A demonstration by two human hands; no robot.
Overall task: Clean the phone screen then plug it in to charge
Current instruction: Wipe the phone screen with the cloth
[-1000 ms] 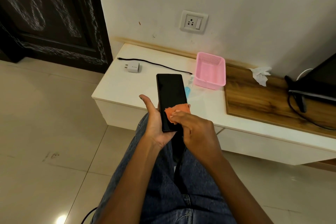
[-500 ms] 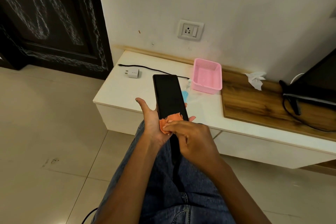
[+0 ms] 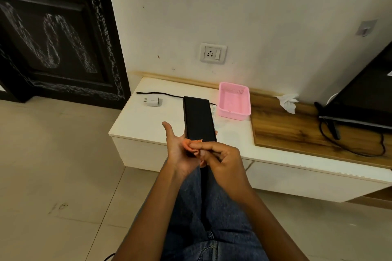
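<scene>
A black phone [image 3: 198, 119] with a dark screen is held upright over my lap in my left hand [image 3: 177, 150], which cradles its lower end, thumb standing out to the left. My right hand [image 3: 220, 158] pinches a small orange cloth [image 3: 191, 146] against the bottom of the screen. On the white cabinet top [image 3: 135, 125] behind the phone lie a white charger adapter [image 3: 152, 100] and a black cable [image 3: 161, 93]. A wall socket [image 3: 213, 53] sits above the cabinet.
A pink basket [image 3: 234, 100] stands right of the phone. Further right are a wooden board [image 3: 297, 131], a crumpled white tissue [image 3: 288, 101] and a dark screen with black cords [image 3: 360, 110]. A dark carved door [image 3: 55, 34] is at left. Tiled floor lies below.
My right hand has drawn the orange cloth down the screen to its bottom edge. The phone has tilted a little more upright, and the camera has pitched upward.
</scene>
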